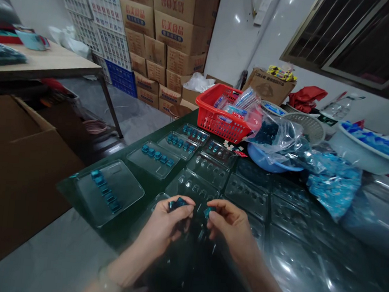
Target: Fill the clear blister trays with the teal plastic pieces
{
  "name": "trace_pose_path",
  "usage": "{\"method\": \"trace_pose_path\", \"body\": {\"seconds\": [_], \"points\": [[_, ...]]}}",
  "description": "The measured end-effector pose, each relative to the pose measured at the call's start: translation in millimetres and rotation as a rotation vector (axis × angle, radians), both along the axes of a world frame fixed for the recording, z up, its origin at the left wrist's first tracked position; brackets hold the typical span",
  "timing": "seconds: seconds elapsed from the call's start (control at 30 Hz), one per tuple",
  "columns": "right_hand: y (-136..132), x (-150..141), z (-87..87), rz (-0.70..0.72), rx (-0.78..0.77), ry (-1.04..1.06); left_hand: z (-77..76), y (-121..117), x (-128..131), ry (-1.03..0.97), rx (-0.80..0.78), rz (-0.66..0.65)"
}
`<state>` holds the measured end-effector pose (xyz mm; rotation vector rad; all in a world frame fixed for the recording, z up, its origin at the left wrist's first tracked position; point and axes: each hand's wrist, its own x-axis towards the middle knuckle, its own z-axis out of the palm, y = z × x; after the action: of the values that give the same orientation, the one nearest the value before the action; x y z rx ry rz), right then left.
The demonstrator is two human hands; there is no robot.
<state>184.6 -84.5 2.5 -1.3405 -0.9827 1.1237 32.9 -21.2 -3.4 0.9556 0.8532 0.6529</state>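
My left hand [167,225] is curled around several small teal blue pieces [177,203], pinched at the fingertips. My right hand [231,224] pinches one small teal piece [208,212] between thumb and forefinger. Both hands hover over a clear plastic blister tray [194,189] with empty pockets on the dark green table [129,222]. To the left lie clear trays with rows of teal pieces: one near [108,192], one further [154,158], and two more behind [178,143].
A red basket [219,114] with packets, a blue bowl [268,164], clear bags of blue pieces [334,183], and a white basin [364,152] stand at the back right. Stacked cardboard boxes [173,30] line the wall. A wooden table [48,63] stands left.
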Motion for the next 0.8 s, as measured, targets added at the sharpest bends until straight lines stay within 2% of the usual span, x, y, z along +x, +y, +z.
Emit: {"method": "trace_pose_path", "body": {"seconds": [0.13, 0.3, 0.43, 0.5, 0.57, 0.63, 0.7, 0.8], "points": [[-6.7, 13.9, -1.1, -0.042, -0.016, -0.004, 3.2, 11.3, -7.1, 0.192, 0.292, -0.016], [-10.9, 15.2, -5.6, -0.062, -0.041, -0.047, 11.2, 13.3, 5.8, 0.496, 0.867, -0.149], [-11.5, 11.7, -2.7, -0.049, -0.016, -0.043, 15.6, 7.2, 13.7, 0.59, 1.073, -0.295], [-12.0, 10.4, 0.0, -0.051, 0.006, -0.046, 18.2, 5.5, 13.3, 0.613, 1.115, -0.325], [-12.9, 8.5, 2.6, -0.06, 0.029, -0.04, 22.9, 4.0, 11.8, 0.632, 1.135, -0.257], [-13.9, 5.2, 4.6, -0.069, 0.052, -0.019, 29.9, 0.7, 10.9, 0.567, 1.112, -0.171], [-14.8, 0.8, 5.9, -0.07, 0.068, 0.023, 37.8, -4.8, 10.6, 0.398, 0.999, -0.19], [-16.3, -5.6, 6.9, -0.076, 0.077, 0.104, 45.9, -14.4, 10.2, 0.194, 0.742, -0.302]]}}
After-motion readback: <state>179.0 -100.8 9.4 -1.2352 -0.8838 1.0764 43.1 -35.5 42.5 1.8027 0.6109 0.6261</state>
